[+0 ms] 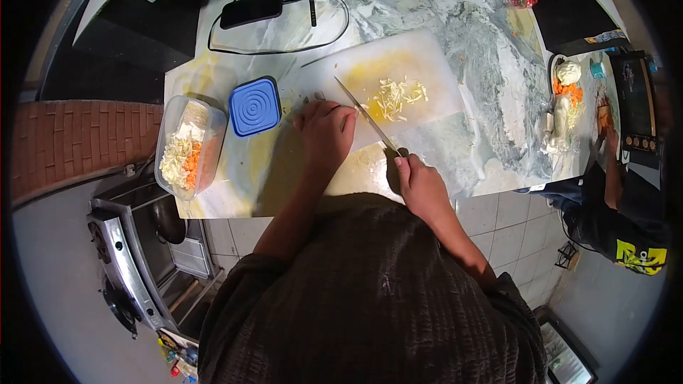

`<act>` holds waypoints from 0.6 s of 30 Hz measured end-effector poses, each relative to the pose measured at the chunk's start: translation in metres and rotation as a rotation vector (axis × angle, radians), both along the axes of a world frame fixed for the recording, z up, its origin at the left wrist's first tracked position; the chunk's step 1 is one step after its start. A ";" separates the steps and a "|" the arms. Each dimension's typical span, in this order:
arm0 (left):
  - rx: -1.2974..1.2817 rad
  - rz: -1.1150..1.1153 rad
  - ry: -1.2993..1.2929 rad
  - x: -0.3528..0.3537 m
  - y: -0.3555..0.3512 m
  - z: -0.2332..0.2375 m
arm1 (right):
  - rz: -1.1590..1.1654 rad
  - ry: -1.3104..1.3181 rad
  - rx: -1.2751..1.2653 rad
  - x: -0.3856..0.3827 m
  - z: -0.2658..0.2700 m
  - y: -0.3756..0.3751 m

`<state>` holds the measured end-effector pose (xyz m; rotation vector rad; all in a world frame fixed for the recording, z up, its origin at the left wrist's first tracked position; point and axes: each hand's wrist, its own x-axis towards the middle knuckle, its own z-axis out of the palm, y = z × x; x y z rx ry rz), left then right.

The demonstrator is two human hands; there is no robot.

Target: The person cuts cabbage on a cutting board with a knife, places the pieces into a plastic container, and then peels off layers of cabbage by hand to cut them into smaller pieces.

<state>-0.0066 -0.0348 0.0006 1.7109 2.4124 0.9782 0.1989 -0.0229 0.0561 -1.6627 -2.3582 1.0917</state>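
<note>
My right hand [425, 186] grips a kitchen knife [371, 122] by its dark handle, and the blade points up and left over the cutting board. The white cutting board [435, 53] lies at an angle on the marble table and has yellow stains. Pale shredded vegetable [393, 99] is heaped on it, right of the blade. At the board's lower left edge is my left hand [327, 131], its fingers curled and close to the blade. Whatever those fingers may hold is hidden. Left of that hand sits a square blue lid [254, 105].
A clear container [217, 128] of shredded vegetables and orange pieces stands at the table's left edge. A black phone-like device [251, 10] with a looped cable [347, 25] lies behind. At right, another person's arm [612, 171] reaches to a surface with vegetables [567, 92].
</note>
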 end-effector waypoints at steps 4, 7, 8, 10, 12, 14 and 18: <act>0.000 -0.007 0.007 -0.001 0.002 0.005 | 0.029 -0.119 0.030 -0.009 -0.006 -0.003; 0.019 -0.021 0.025 -0.001 0.002 0.003 | 0.029 -0.135 0.017 -0.014 -0.008 -0.001; 0.039 -0.022 0.034 -0.001 0.002 0.001 | 0.037 -0.127 0.021 -0.014 -0.007 0.001; 0.076 -0.028 0.044 0.000 0.002 -0.002 | 0.030 -0.127 0.022 -0.010 -0.009 -0.002; 0.112 -0.031 0.055 -0.002 0.001 -0.005 | 0.026 -0.125 0.021 -0.004 -0.007 -0.006; 0.099 -0.035 0.050 -0.005 -0.001 -0.007 | 0.034 -0.100 0.022 0.003 -0.004 -0.008; 0.092 -0.063 0.052 -0.008 0.000 -0.009 | 0.016 -0.010 0.022 0.010 -0.003 -0.008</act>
